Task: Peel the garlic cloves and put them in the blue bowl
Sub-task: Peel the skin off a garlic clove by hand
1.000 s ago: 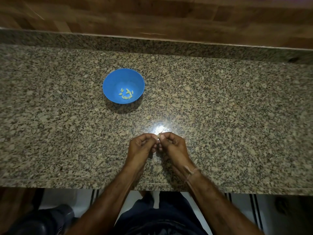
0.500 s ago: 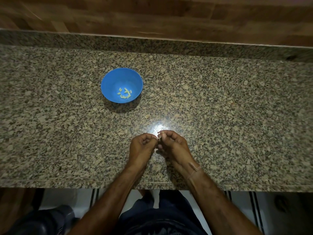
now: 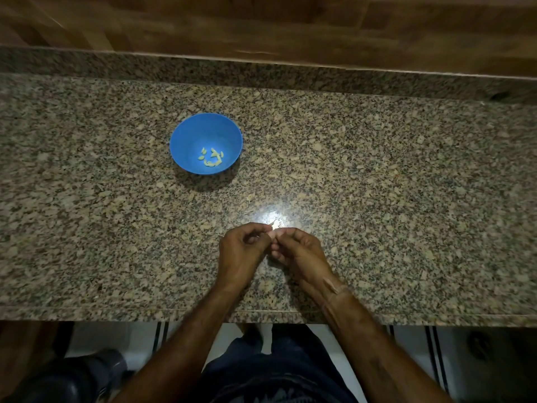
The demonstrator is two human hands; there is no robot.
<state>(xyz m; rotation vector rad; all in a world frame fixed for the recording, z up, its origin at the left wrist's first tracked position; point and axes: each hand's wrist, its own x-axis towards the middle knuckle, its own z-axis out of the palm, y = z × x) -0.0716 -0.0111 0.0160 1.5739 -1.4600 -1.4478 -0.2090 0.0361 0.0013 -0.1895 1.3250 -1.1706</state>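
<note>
Garlic clove point(image 3: 272, 232) sits pinched between curled left grip point(image 3: 242, 251) and right grip point(image 3: 299, 251), fingertips meeting.

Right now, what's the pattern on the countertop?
The countertop is speckled granite, tan, grey and black; the head view shows it best.

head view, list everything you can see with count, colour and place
blue bowl: one, blue, on the counter, far left of the hands
peeled cloves: several, pale yellow, in the bowl's bottom
garlic clove: one, pale, pinched between both hands, mostly hidden
counter: one, speckled brown granite, across the middle
wood panel: one, brown, behind the counter
floor: white with dark stripes, below the counter edge
dark object: one, black, bottom left, unclear what
wristband: one, tan, right wrist
left hand: fingers curled, at the near counter
right hand: fingers curled, touching the left
</note>
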